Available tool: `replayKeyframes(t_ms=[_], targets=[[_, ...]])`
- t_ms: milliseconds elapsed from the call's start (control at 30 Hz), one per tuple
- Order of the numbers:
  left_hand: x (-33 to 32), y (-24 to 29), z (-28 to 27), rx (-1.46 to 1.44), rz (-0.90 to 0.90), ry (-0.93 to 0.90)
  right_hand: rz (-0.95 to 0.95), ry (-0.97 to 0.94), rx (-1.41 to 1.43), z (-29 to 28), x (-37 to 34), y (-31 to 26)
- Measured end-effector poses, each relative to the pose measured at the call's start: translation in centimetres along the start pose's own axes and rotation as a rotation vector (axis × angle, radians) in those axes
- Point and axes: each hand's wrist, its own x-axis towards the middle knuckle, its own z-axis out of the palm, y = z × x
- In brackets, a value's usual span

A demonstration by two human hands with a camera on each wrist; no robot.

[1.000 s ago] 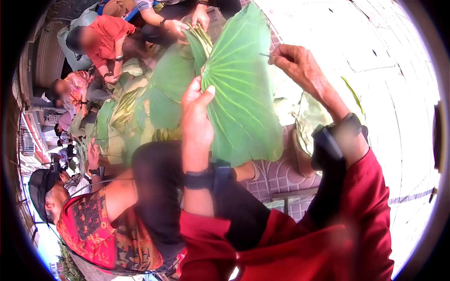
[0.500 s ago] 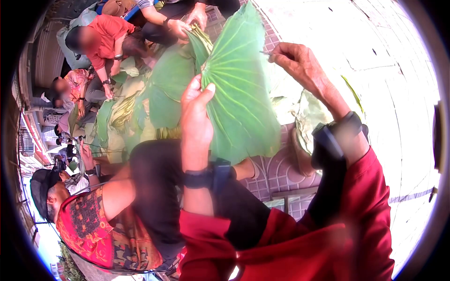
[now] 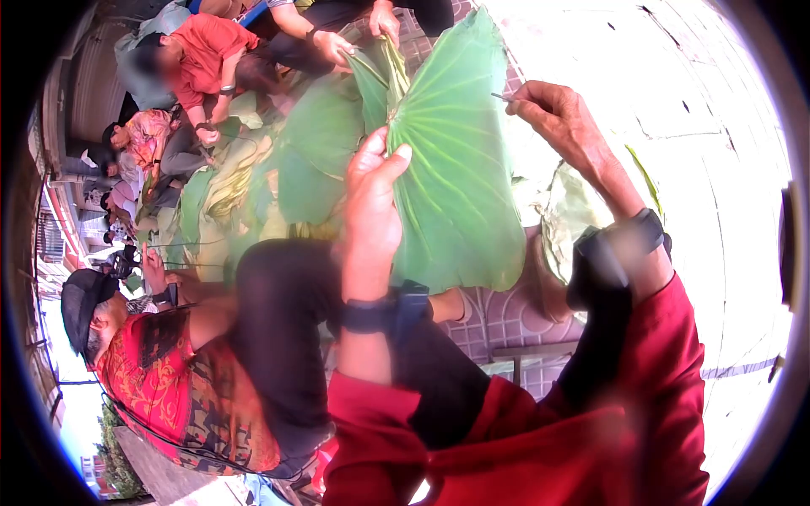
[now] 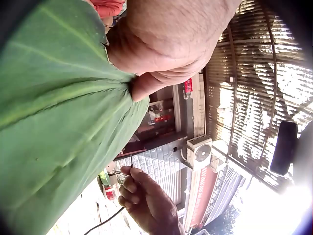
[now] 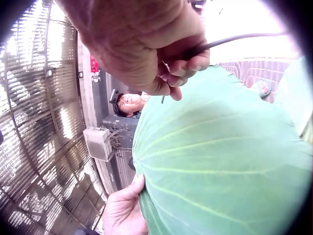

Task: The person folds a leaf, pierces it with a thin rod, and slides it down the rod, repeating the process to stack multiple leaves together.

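A large green leaf point(image 3: 456, 160) with pale radiating veins stands fanned out in front of the wearer. My left hand point(image 3: 373, 194) pinches it where the veins meet, thumb on the near face; the left wrist view shows the leaf point(image 4: 63, 112) gathered in folds under the thumb of this hand point(image 4: 166, 44). To the right of the leaf, not touching it in the head view, my right hand point(image 3: 561, 126) pinches a thin dark piece point(image 3: 501, 97) between thumb and fingers. In the right wrist view a dark cord-like strand point(image 5: 239, 38) runs out from the right hand point(image 5: 142, 44).
More green leaves point(image 3: 316, 148) and yellowish folded ones point(image 3: 240, 177) lie in a pile to the left. A seated person in a patterned red shirt point(image 3: 152, 371) is at the lower left; several others work beyond the pile. Pale leaves point(image 3: 569, 215) lie by the right forearm.
Both hands and the leaf have shifted slightly right in the head view. The grips look unchanged. Across the pile, another person's hands have moved apart at the folded leaf.
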Motion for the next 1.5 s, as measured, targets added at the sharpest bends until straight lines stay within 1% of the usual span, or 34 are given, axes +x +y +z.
replayKeyframes(t_ms=[200, 400, 600, 700, 800, 900, 1067, 1200, 1400, 1500], targets=[[-0.1, -0.2, 0.0, -0.012, 0.027, 0.034, -0.003, -0.007, 0.015, 0.6, 0.1, 0.1], [1.2, -0.2, -1.8, 0.003, 0.015, 0.035, -0.043, -0.009, -0.008, 2.3, 1.6, 0.5], [3.0, -0.2, -4.3, 0.03, 0.006, 0.047, -0.086, 0.026, 0.045, 5.0, 3.7, 1.3], [4.0, -0.8, -5.5, 0.047, 0.008, 0.05, -0.12, 0.011, 0.063, 6.1, 4.8, 2.0], [4.9, -1.0, -6.1, 0.043, -0.005, 0.053, -0.066, -0.004, 0.011, 6.5, 5.6, 2.0], [5.4, -1.2, -6.8, 0.054, -0.005, 0.058, -0.067, -0.002, 0.006, 7.2, 6.3, 2.2], [5.2, -0.3, -6.6, 0.038, -0.005, 0.073, -0.095, -0.002, 0.007, 7.2, 6.3, 1.2], [5.2, -0.5, -6.6, 0.042, -0.011, 0.08, -0.122, 0.01, 0.041, 7.4, 6.3, 1.9], [5.4, -0.6, -6.2, 0.033, -0.029, 0.062, -0.059, -0.018, 0.03, 6.8, 6.2, 1.7], [5.5, -0.4, -6.1, 0.04, -0.03, 0.066, -0.09, -0.013, 0.024, 7.0, 6.4, 1.8]])
